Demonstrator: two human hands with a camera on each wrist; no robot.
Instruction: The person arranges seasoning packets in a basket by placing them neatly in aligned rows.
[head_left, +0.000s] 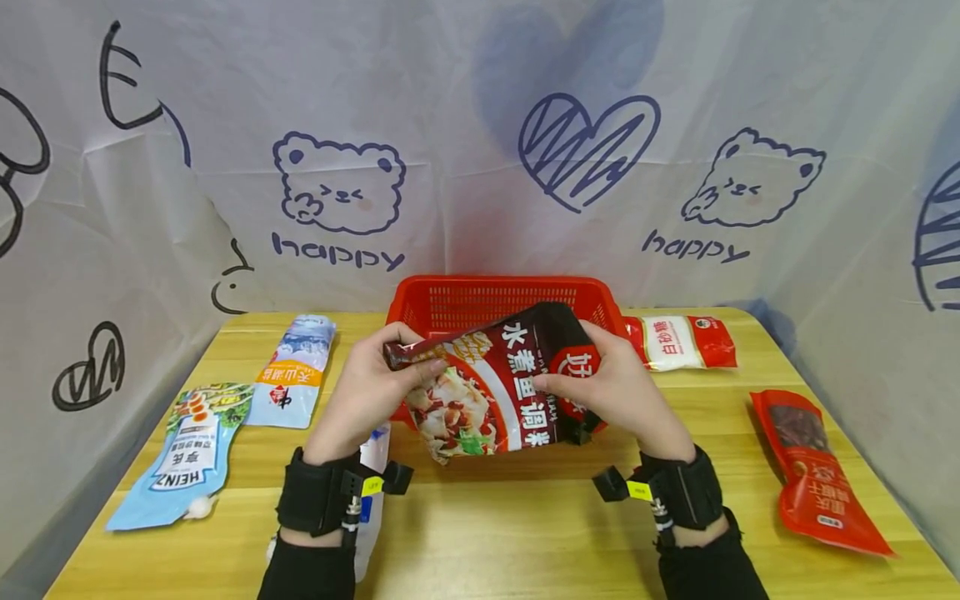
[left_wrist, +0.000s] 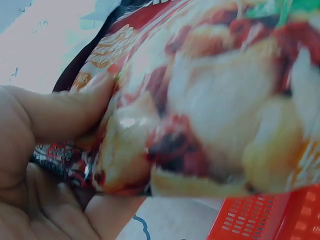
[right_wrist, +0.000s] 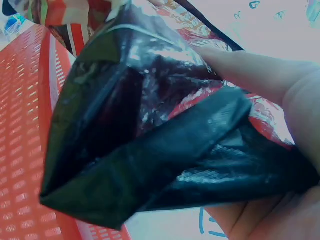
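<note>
Both hands hold up a dark red and black seasoning packet (head_left: 487,383) with a picture of a fish dish, tilted in front of a red plastic basket (head_left: 502,282). My left hand (head_left: 378,379) grips its left end, thumb on the printed face and fingers behind. The right hand (head_left: 611,375) grips the black end, its thumb pressed on the front. In the left wrist view the food picture (left_wrist: 210,100) fills most of the frame beside the thumb. The right wrist view shows the folded black end (right_wrist: 150,150) of the packet, with the basket (right_wrist: 25,125) beyond.
Left on the wooden table (head_left: 510,533) lie a Heinz pouch (head_left: 195,450), a blue-and-orange salt pouch (head_left: 296,367) and a white-and-blue item (head_left: 371,500) partly under the left wrist. Rightward are a white-and-red sugar bag (head_left: 678,342) and a red packet (head_left: 817,475). A printed cloth (head_left: 450,125) hangs behind.
</note>
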